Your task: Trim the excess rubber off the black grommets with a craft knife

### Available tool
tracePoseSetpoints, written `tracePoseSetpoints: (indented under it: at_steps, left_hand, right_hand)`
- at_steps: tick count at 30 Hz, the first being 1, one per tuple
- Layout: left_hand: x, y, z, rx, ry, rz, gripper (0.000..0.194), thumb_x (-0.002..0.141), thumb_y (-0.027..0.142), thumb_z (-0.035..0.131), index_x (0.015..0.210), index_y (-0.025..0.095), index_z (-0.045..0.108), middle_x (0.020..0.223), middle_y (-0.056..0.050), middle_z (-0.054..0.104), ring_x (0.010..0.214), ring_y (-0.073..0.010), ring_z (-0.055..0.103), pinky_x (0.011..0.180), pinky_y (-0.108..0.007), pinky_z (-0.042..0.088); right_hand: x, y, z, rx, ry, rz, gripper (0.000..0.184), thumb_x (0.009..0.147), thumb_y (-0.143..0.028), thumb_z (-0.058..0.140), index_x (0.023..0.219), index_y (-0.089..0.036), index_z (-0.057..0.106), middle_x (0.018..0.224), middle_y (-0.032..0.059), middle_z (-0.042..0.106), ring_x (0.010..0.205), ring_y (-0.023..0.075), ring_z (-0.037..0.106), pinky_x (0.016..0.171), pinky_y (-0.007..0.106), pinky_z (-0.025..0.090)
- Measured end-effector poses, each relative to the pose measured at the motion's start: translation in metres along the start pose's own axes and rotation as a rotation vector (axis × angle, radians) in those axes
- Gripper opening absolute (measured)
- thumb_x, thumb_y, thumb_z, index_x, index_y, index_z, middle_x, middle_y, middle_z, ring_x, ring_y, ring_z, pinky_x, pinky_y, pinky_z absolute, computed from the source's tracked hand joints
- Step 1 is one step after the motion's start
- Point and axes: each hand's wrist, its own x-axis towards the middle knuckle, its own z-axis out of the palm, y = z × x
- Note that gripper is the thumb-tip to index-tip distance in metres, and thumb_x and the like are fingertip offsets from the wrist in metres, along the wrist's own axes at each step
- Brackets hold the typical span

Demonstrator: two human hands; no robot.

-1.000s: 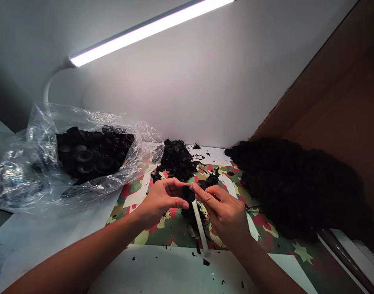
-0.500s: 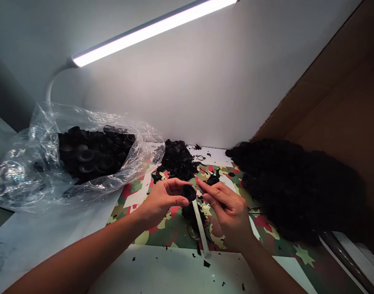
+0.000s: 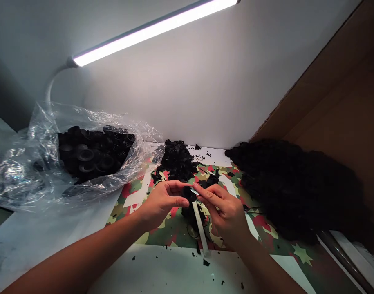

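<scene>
My left hand (image 3: 164,202) is closed on a round black rubber part (image 3: 189,194), gripped at its rim between thumb and fingers. The part looks ring-shaped, with its opening turned towards me. In my right hand (image 3: 225,208) a small shiny blade (image 3: 194,191) is pinched between thumb and index finger. Its tip lies against the upper right of the rubber part; most of the blade is hidden by my fingers. Below both hands a narrow white strip (image 3: 200,230) slants over the camouflage-patterned sheet (image 3: 174,234), beside dark scraps.
A clear plastic bag (image 3: 24,171) of ribbed black rubber parts (image 3: 88,153) stands on the left. Black scraps (image 3: 177,159) are heaped behind my hands. At right, a large black pile (image 3: 294,183) lies against cardboard (image 3: 337,90). A lit lamp (image 3: 156,30) hangs above.
My right hand has moved slightly left, bringing the blade against the rubber part. My left hand holds the part in nearly the same place.
</scene>
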Motion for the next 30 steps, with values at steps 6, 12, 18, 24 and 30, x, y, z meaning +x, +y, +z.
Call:
tracePoseSetpoints:
  at_steps: [6,12,18,24,30]
  left_hand:
    - [-0.002,0.003,0.001,-0.093,-0.059,-0.043,0.043,0.052,0.021,0.094,0.093,0.015,0.080,0.085,-0.006,0.077,0.084,-0.0160,0.066,0.083,-0.026,0.047]
    - [-0.001,0.002,-0.001,-0.096,-0.064,-0.055,0.044,0.051,0.021,0.095,0.092,0.013,0.080,0.088,-0.007,0.076,0.084,-0.0166,0.066,0.083,-0.026,0.046]
    - [-0.002,0.001,-0.001,-0.013,-0.073,-0.024,0.046,0.053,0.017,0.093,0.096,0.016,0.077,0.089,-0.005,0.075,0.086,-0.0168,0.064,0.077,-0.025,0.046]
    - [0.000,-0.002,-0.005,0.094,-0.065,0.030,0.049,0.061,0.014,0.089,0.107,0.018,0.074,0.103,-0.008,0.075,0.099,-0.0207,0.066,0.086,-0.029,0.049]
    - [-0.001,-0.006,-0.001,0.272,-0.062,0.115,0.063,0.061,0.009,0.087,0.118,0.019,0.064,0.105,-0.008,0.075,0.103,-0.0247,0.068,0.089,-0.035,0.052]
  right_hand:
    - [0.000,-0.003,-0.002,-0.051,0.038,-0.066,0.043,0.097,-0.012,0.055,0.136,-0.029,0.061,0.079,-0.0003,0.059,0.063,0.0104,0.050,0.056,0.021,0.041]
    - [-0.001,-0.002,-0.003,-0.082,0.043,-0.084,0.044,0.096,-0.011,0.056,0.135,-0.029,0.062,0.079,0.0000,0.060,0.062,0.0106,0.049,0.054,0.022,0.039]
    - [0.002,-0.004,0.001,0.147,0.104,0.089,0.035,0.099,-0.019,0.053,0.129,-0.031,0.067,0.077,-0.0004,0.057,0.065,0.0115,0.053,0.059,0.023,0.044]
    - [0.007,-0.007,-0.003,0.264,0.132,0.390,0.040,0.102,-0.038,0.046,0.138,-0.027,0.059,0.072,-0.0010,0.052,0.065,0.0142,0.050,0.062,0.026,0.044]
    - [0.007,-0.011,0.001,0.368,0.040,0.449,0.028,0.084,-0.046,0.071,0.095,-0.021,0.071,0.070,-0.0028,0.048,0.061,0.0126,0.044,0.056,0.024,0.037]
